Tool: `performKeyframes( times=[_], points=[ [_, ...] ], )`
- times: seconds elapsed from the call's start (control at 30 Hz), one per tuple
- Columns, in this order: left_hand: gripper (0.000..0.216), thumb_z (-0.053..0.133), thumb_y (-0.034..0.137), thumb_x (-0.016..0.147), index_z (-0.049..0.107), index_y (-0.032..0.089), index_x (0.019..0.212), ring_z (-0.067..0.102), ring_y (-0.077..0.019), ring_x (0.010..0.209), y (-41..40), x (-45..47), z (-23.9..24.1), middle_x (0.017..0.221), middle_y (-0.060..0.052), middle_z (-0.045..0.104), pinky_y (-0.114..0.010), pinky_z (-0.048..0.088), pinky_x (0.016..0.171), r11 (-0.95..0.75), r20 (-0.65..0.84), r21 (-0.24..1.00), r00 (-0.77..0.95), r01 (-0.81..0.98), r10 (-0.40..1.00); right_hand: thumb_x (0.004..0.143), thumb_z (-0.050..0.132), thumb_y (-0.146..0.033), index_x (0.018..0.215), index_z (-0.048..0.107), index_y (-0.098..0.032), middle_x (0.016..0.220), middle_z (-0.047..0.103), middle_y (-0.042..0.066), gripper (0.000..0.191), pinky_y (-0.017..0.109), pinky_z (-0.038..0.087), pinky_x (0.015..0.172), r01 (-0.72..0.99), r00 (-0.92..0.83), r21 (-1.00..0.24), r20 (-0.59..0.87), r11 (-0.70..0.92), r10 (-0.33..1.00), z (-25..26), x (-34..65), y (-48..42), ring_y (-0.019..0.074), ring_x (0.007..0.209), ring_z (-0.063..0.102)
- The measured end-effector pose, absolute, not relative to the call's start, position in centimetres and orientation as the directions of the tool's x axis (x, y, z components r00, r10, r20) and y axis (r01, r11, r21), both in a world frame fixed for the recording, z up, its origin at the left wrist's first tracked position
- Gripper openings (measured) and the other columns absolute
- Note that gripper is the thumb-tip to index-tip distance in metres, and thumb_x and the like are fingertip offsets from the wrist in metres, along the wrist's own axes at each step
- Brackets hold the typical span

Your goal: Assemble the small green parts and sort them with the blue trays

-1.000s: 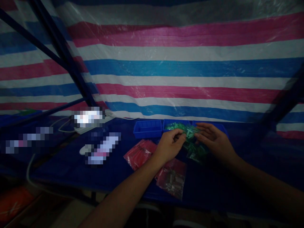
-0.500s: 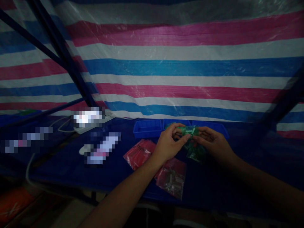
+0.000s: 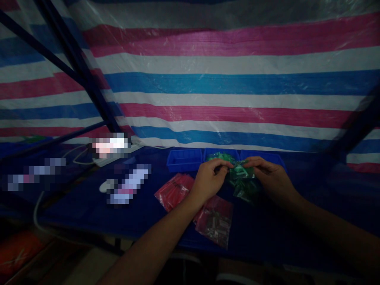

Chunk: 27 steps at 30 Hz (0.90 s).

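My left hand (image 3: 209, 180) and my right hand (image 3: 271, 178) meet over a small green plastic packet (image 3: 240, 171), each pinching one end of it with curled fingers. More green packets (image 3: 246, 189) lie in a heap just under and in front of the hands. Behind them a blue tray (image 3: 221, 154) holds further green packets. Red packets (image 3: 175, 190) lie on the dark blue table to the left of my left wrist, and another reddish packet (image 3: 215, 221) lies under my left forearm.
An empty-looking blue tray (image 3: 184, 160) stands left of the filled one, and a third blue tray (image 3: 267, 157) stands on the right. A white power strip and cable (image 3: 135, 143) lie at the back left. A striped tarpaulin (image 3: 225, 83) closes off the back.
The right hand went from open beside the packets to pinching one. Both hands raised a green packet, then lowered it slightly towards the heap.
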<state>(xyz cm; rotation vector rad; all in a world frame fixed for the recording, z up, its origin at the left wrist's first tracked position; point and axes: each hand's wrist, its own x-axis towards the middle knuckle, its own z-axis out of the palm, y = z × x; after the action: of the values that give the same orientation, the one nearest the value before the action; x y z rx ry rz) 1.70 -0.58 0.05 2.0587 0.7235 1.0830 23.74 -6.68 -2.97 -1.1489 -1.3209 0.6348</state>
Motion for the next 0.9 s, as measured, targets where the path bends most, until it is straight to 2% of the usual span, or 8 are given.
performKeyframes(
  times=[0.1,0.23,0.4,0.47,0.57,0.7,0.77,0.9],
  points=[
    [0.023,0.064,0.03,0.096,0.075,0.018,0.112,0.072,-0.0196,0.088,-1.0,2.0,0.0,0.104,-0.008,0.076,-0.031,0.058,0.078,-0.617,0.441,0.768,0.556,0.172,0.704,0.088,0.073,-0.036,0.094,0.083,-0.029,0.121,0.071,0.005,0.014,0.038,0.055,0.097,0.27,0.196,-0.894,0.414,0.357,0.889,-2.8,23.6,-6.9,0.0242,0.112,0.068],
    [0.045,0.077,0.046,0.088,0.072,0.018,0.123,0.071,-0.0234,0.102,-1.4,2.2,0.2,0.128,-0.013,0.069,-0.032,0.06,0.078,-0.642,0.431,0.755,0.634,0.136,0.642,0.093,0.07,-0.042,0.103,0.083,-0.032,0.122,0.075,0.004,0.019,0.042,0.052,0.107,0.27,0.061,-0.872,0.439,0.409,0.896,-2.5,23.4,-7.1,0.026,0.117,0.068],
    [0.024,0.067,0.032,0.096,0.075,0.021,0.116,0.068,-0.0253,0.115,-1.0,1.9,0.3,0.121,-0.01,0.074,-0.04,0.056,0.1,-0.707,0.5,0.689,0.601,0.16,0.623,0.095,0.069,-0.044,0.107,0.081,-0.031,0.116,0.077,0.006,0.022,0.045,0.058,0.098,0.26,0.049,-0.872,0.441,0.415,0.896,-2.2,23.2,-7.3,0.0269,0.107,0.072],
    [0.022,0.065,0.029,0.097,0.075,0.021,0.115,0.07,-0.0243,0.107,-0.7,1.9,0.1,0.115,-0.009,0.076,-0.041,0.056,0.099,-0.684,0.497,0.71,0.569,0.166,0.655,0.093,0.072,-0.042,0.107,0.08,-0.032,0.122,0.073,0.006,0.019,0.043,0.06,0.095,0.274,0.094,-0.855,0.48,0.441,0.872,-2.1,23.1,-7.3,0.0269,0.11,0.07],
    [0.029,0.067,0.028,0.097,0.07,0.021,0.124,0.073,-0.0231,0.103,-0.5,2.0,-0.3,0.116,-0.01,0.076,-0.039,0.059,0.094,-0.575,0.459,0.816,0.526,0.07,0.716,0.091,0.075,-0.04,0.105,0.08,-0.032,0.134,0.066,0.006,0.017,0.043,0.056,0.103,0.311,0.078,-0.824,0.519,0.474,0.851,-2.1,22.9,-7.3,0.0285,0.128,0.062],
    [0.035,0.068,0.027,0.096,0.061,0.019,0.129,0.075,-0.0219,0.103,-0.6,2.1,-0.4,0.115,-0.01,0.076,-0.035,0.06,0.09,-0.507,0.445,0.861,0.509,-0.019,0.737,0.095,0.07,-0.04,0.108,0.08,-0.033,0.124,0.071,0.005,0.018,0.046,0.054,0.104,0.4,0.008,-0.79,0.509,0.464,0.861,-2.0,22.8,-7.5,0.0272,0.118,0.067],
    [0.033,0.068,0.031,0.095,0.062,0.018,0.126,0.075,-0.0229,0.098,-0.7,2.0,-0.2,0.109,-0.01,0.077,-0.037,0.06,0.088,-0.582,0.454,0.8,0.489,0.144,0.745,0.098,0.066,-0.038,0.109,0.079,-0.033,0.12,0.073,0.005,0.018,0.047,0.053,0.103,0.496,0.038,-0.723,0.571,0.48,0.82,-1.8,22.8,-7.4,0.027,0.114,0.068],
    [0.027,0.064,0.042,0.097,0.072,0.018,0.106,0.072,-0.0279,0.099,-1.1,1.7,-0.2,0.105,-0.012,0.076,-0.044,0.056,0.094,-0.737,0.468,0.497,0.574,0.457,0.672,0.099,0.062,-0.031,0.124,0.073,-0.03,0.13,0.07,0.009,0.027,0.051,0.049,0.11,0.693,0.043,-0.521,0.72,0.499,0.692,-1.5,22.8,-6.7,0.0299,0.125,0.064]
  ],
)
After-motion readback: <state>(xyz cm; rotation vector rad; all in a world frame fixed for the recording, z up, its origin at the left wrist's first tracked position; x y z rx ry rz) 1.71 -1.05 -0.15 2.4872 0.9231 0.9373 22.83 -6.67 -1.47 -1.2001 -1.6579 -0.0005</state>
